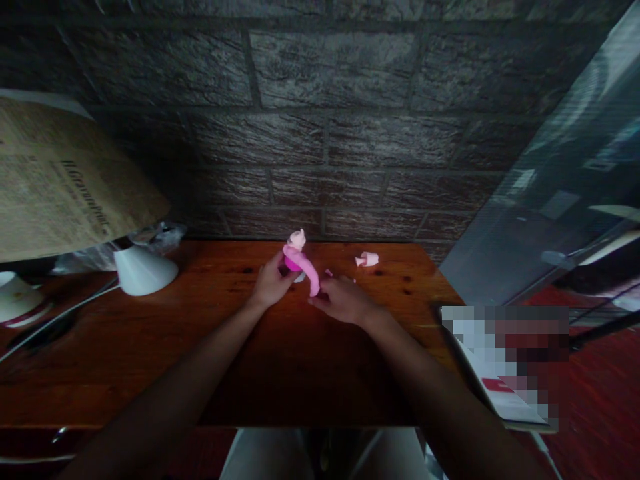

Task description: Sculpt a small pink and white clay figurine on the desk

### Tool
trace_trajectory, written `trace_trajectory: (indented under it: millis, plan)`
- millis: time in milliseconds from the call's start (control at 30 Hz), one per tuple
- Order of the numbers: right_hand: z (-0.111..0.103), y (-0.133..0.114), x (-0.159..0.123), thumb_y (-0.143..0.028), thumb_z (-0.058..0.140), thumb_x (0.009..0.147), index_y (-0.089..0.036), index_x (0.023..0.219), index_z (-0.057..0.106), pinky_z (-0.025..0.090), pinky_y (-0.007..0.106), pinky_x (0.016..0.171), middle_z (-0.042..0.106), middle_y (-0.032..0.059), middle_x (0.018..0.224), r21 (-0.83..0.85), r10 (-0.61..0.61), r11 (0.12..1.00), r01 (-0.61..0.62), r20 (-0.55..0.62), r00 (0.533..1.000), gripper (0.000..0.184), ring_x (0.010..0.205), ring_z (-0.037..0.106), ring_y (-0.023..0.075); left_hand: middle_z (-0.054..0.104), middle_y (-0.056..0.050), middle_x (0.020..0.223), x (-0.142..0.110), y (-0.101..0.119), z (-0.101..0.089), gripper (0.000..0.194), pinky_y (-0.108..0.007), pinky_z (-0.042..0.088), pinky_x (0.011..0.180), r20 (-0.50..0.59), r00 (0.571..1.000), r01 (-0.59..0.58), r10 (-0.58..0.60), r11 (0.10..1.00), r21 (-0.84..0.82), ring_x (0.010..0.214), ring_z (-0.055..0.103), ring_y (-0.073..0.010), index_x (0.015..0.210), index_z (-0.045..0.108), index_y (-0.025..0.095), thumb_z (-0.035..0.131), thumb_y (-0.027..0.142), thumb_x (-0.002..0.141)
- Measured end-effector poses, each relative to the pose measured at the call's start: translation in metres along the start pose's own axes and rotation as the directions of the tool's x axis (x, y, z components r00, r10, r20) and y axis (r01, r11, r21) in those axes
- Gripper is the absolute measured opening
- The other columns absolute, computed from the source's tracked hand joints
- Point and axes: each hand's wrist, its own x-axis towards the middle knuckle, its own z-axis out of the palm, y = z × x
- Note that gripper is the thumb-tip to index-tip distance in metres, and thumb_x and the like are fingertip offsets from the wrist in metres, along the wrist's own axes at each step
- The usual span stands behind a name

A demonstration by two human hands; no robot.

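A small figure of pale pink and magenta modelling clay [297, 253] stands near the back of the wooden table [210, 347]. My left hand [271, 283] is closed round its base from the left. A long pink clay strip [309, 269] runs from the figure down to my right hand [343, 299], whose fingertips pinch the strip's lower end. A loose pale pink clay lump [367, 259] lies on the table to the right of the figure, apart from both hands.
A white lamp base [143, 269] and a newspaper-print lampshade [60, 180] stand at the left, with crumpled clear plastic [155, 237] behind. A brick wall [320, 120] backs the table. Papers [500, 380] lie at the right edge beside a glass pane [560, 180].
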Motion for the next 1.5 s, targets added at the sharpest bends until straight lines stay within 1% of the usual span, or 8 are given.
trace_trajectory:
  millis: [167, 300, 600, 833, 1000, 1233, 1367, 1500]
  plan:
    - [-0.002, 0.000, 0.000, -0.032, 0.056, 0.091, -0.019, 0.097, 0.071, 0.044, 0.036, 0.094, 0.072, 0.0097, 0.105, -0.017, 0.013, 1.000, -0.013, 0.019, 1.000, 0.021, 0.109, 0.062, 0.0247, 0.072, -0.009, 0.103, 0.000, 0.000, 0.001, 0.039, -0.035, 0.052, 0.084, -0.016, 1.000, -0.011, 0.010, 1.000, -0.005, 0.092, 0.068, -0.0211, 0.112, 0.062, 0.017, 0.067, 0.026, 0.074]
    - [-0.002, 0.002, 0.000, -0.032, 0.057, 0.090, -0.019, 0.095, 0.072, 0.046, 0.034, 0.086, 0.072, 0.0092, 0.102, -0.004, 0.021, 1.000, -0.021, 0.009, 1.000, 0.020, 0.099, 0.065, 0.0233, 0.072, -0.008, 0.099, -0.001, 0.002, 0.000, 0.039, -0.035, 0.053, 0.080, -0.026, 1.000, 0.000, 0.000, 1.000, -0.004, 0.085, 0.068, -0.0204, 0.112, 0.062, 0.017, 0.066, 0.025, 0.075]
    - [-0.002, 0.009, 0.001, -0.025, 0.063, 0.085, -0.018, 0.086, 0.071, 0.044, 0.030, 0.083, 0.073, 0.0045, 0.088, 0.057, -0.010, 0.998, 0.008, 0.020, 1.000, 0.010, 0.083, 0.065, 0.0170, 0.072, -0.008, 0.099, -0.001, -0.005, 0.002, 0.037, -0.035, 0.053, 0.081, -0.039, 0.999, -0.023, 0.023, 1.000, 0.012, 0.087, 0.068, -0.0208, 0.110, 0.062, 0.017, 0.068, 0.025, 0.074]
    - [-0.008, 0.015, 0.001, -0.022, 0.074, 0.075, -0.015, 0.087, 0.067, 0.043, 0.024, 0.064, 0.071, 0.0029, 0.081, 0.239, -0.031, 0.970, 0.039, -0.036, 0.999, 0.015, 0.070, 0.063, 0.0128, 0.072, -0.008, 0.102, -0.001, -0.003, 0.002, 0.038, -0.036, 0.052, 0.084, -0.023, 1.000, -0.017, 0.017, 1.000, -0.017, 0.090, 0.068, -0.0209, 0.111, 0.062, 0.017, 0.068, 0.023, 0.074]
    - [-0.008, 0.016, 0.002, -0.022, 0.074, 0.075, -0.017, 0.087, 0.066, 0.045, 0.024, 0.066, 0.071, 0.0025, 0.084, 0.337, -0.065, 0.937, 0.094, -0.096, 0.993, 0.015, 0.072, 0.063, 0.0128, 0.071, -0.008, 0.103, 0.000, -0.005, 0.002, 0.044, -0.037, 0.051, 0.086, -0.037, 0.999, -0.015, 0.013, 0.999, -0.032, 0.090, 0.067, -0.0208, 0.111, 0.060, 0.018, 0.072, 0.023, 0.070]
    - [-0.005, 0.017, 0.001, -0.020, 0.077, 0.071, -0.016, 0.091, 0.065, 0.047, 0.027, 0.069, 0.071, 0.0047, 0.091, 0.341, -0.066, 0.939, 0.052, 0.030, 0.997, 0.024, 0.078, 0.064, 0.0159, 0.070, -0.008, 0.102, -0.001, -0.001, 0.002, 0.045, -0.036, 0.051, 0.084, -0.014, 1.000, 0.010, -0.011, 0.997, -0.075, 0.088, 0.067, -0.0200, 0.112, 0.057, 0.017, 0.070, 0.019, 0.070]
    - [-0.005, 0.017, 0.001, -0.018, 0.077, 0.070, -0.016, 0.093, 0.067, 0.048, 0.028, 0.072, 0.071, 0.0052, 0.094, 0.321, -0.065, 0.946, 0.047, 0.045, 0.997, 0.025, 0.080, 0.064, 0.0160, 0.069, -0.008, 0.102, -0.001, 0.000, 0.002, 0.044, -0.034, 0.051, 0.082, -0.017, 1.000, 0.006, -0.007, 0.998, -0.064, 0.086, 0.066, -0.0192, 0.110, 0.056, 0.017, 0.071, 0.019, 0.069]
    - [-0.007, 0.025, 0.002, -0.013, 0.075, 0.070, -0.016, 0.095, 0.067, 0.050, 0.028, 0.075, 0.071, 0.0049, 0.097, 0.442, -0.124, 0.893, 0.086, 0.058, 0.991, 0.026, 0.082, 0.065, 0.0156, 0.068, -0.008, 0.106, -0.001, -0.001, 0.002, 0.050, -0.035, 0.051, 0.084, -0.011, 1.000, -0.001, 0.000, 0.997, -0.081, 0.089, 0.066, -0.0198, 0.113, 0.054, 0.018, 0.073, 0.021, 0.067]
